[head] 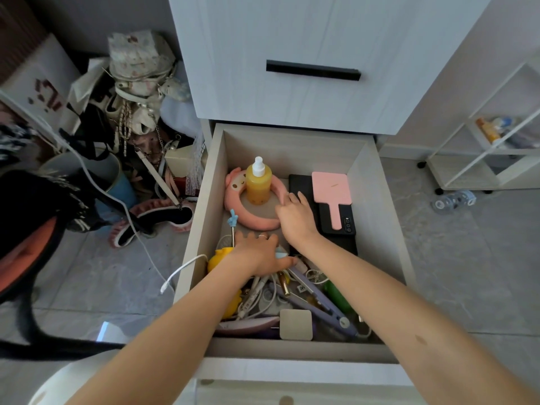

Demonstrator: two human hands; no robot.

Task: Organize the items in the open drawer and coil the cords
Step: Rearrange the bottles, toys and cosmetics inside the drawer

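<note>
We are sorting the drawer (375, 200): our right hand (296, 216), grip apart, touches the headband (257, 223) at the back. Our left hand (257, 252) has a grip we cannot tell. Next, we judge, the tangled cords (253, 292) in front need lifting out.

I can read no words or numbers anywhere. The white box (38, 83) at the upper left of the frame carries dark red blocky marks I cannot make out. A small black-and-white code sticker (301, 287) sits on the purple tool (327, 305) low in the drawer (201, 200), too small to read.
</note>
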